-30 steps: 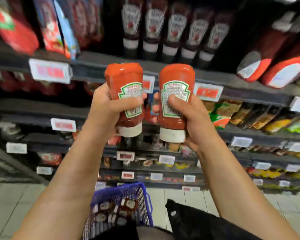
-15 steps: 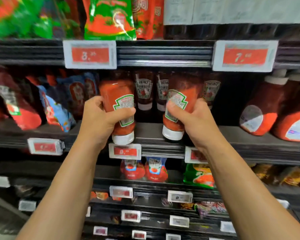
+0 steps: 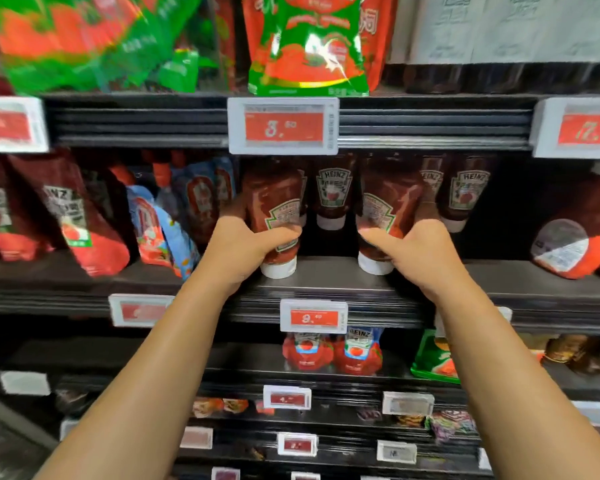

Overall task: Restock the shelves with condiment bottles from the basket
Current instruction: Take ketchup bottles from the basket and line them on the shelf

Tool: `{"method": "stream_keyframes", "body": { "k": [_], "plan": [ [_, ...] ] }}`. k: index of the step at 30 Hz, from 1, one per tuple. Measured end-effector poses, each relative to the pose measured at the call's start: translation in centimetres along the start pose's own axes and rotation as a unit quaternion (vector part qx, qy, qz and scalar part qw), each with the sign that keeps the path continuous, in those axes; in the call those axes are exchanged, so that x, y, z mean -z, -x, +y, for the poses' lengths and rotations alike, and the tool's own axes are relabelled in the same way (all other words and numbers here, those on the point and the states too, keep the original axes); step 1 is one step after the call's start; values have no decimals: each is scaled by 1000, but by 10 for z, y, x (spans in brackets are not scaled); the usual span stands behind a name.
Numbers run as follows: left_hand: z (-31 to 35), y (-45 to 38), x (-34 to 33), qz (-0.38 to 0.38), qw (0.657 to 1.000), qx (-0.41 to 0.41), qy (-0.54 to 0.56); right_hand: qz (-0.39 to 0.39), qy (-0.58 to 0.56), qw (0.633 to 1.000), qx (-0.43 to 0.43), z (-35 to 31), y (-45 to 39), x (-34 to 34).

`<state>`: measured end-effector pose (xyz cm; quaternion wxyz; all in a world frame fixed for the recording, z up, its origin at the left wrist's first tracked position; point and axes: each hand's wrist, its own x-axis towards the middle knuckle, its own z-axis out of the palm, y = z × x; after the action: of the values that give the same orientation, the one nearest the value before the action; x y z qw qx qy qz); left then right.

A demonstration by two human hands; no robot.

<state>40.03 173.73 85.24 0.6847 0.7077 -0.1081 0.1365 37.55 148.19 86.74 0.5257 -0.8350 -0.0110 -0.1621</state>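
My left hand (image 3: 243, 249) grips a red ketchup bottle (image 3: 274, 206) standing cap-down, its white cap on the dark shelf (image 3: 329, 275). My right hand (image 3: 420, 252) grips a second ketchup bottle (image 3: 392, 199) the same way, its cap touching the shelf. Both bottles stand inside the shelf bay, at its front, in shadow. Between and behind them several more cap-down ketchup bottles (image 3: 334, 192) stand in a row. The basket is out of view.
Ketchup pouches (image 3: 84, 223) lean at the left of the same shelf, big bottles (image 3: 575, 233) at the right. The shelf above carries green-red pouches (image 3: 305, 46) and a price tag (image 3: 283, 125). Lower shelves hold small pouches (image 3: 333, 351) and tags.
Both hands have carried the bottles up from chest height and forward into the shelf bay, and the caps now rest on the shelf. The view has tilted up, so the basket has dropped out.
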Motion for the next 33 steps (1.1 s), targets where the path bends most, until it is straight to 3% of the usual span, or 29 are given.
{"method": "stream_keyframes", "body": {
  "k": [3,5,8,12,15,20,25,33],
  "plan": [
    [-12,5,8,-27,999,4,-27,117,88,988,56,-12,26,9],
    [-16,8,12,-37,999,16,14,177,98,969,143,-26,53,2],
    [-13,7,12,-85,987,42,131,91,50,972,210,-48,77,-29],
    [-7,8,9,-67,964,93,240,-26,26,989,144,-58,62,-75],
    [-7,7,12,-45,973,90,206,-60,40,991,113,-50,52,-94],
    [-8,8,15,-86,987,19,132,-61,36,991,113,-40,45,-105],
    [-12,12,17,-31,999,-11,40,-67,84,986,126,-41,36,-111],
    [-7,15,16,-1,1000,9,-23,-104,90,987,88,-37,19,-103]
  ]
}}
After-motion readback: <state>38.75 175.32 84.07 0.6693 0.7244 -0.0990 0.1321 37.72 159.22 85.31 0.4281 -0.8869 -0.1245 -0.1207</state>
